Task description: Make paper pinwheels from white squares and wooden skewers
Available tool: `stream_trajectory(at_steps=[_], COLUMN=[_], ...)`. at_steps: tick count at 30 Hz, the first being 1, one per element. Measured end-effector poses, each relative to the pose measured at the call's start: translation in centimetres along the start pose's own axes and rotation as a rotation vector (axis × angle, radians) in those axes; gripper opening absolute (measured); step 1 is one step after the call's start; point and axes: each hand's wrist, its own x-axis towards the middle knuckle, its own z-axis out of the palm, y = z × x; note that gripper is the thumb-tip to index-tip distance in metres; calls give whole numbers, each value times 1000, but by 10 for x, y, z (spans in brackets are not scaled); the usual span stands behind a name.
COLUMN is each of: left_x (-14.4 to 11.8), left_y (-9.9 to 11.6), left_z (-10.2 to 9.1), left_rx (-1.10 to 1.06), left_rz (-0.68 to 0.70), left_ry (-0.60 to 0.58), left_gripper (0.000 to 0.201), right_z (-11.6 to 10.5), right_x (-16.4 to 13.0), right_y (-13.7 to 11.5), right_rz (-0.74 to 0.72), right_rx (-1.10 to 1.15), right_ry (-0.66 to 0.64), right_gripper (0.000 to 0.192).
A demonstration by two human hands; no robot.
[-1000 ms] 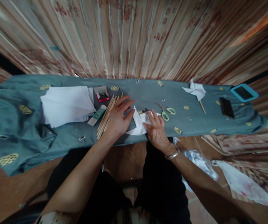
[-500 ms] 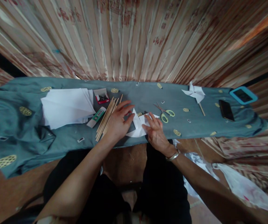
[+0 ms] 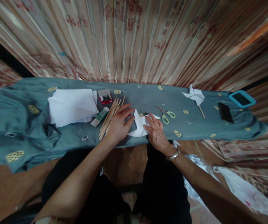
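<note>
A white paper pinwheel (image 3: 139,131) with folded blades lies on the cloth in front of me. My right hand (image 3: 156,132), with a silvery bracelet at its wrist, rests on the pinwheel's right side, its bent fingers and thumb holding the paper near the middle. My left hand (image 3: 121,123) hovers at the left blade, fingers apart and nothing between them. Just left of that hand lies a bundle of thin wooden sticks (image 3: 109,119). Scissors with yellow-green handles (image 3: 165,115) lie beyond my right hand.
On the left are a stack of white paper (image 3: 73,105), a small red box of dark pins (image 3: 105,97) and a green-and-white box (image 3: 100,116). A finished pinwheel on a stick (image 3: 196,95), a black phone (image 3: 226,112) and a blue-framed device (image 3: 242,98) lie right.
The camera view has shifted slightly, moving the left-side things rightward in the picture. Both hands and the paper pinwheel keep nearly the same pose.
</note>
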Motion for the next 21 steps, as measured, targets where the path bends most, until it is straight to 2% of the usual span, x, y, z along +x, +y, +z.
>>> stream_trajectory(at_steps=[4,13,21], left_x=[-9,-30,-23], left_y=[-4,-12,-7], left_z=[-5,-22,-20], left_rx=[1,61,40], left_rz=[-12,-28,-15], left_ry=[-21,-65,-48], left_gripper=[26,24,26], right_z=[-3,1,-2], right_x=[2,0,2], right_y=[4,-4,-14], right_rz=[-14,94,130], right_rx=[-1,1,-49], right_ry=[-34,-46,-54], right_gripper=[33,36,33])
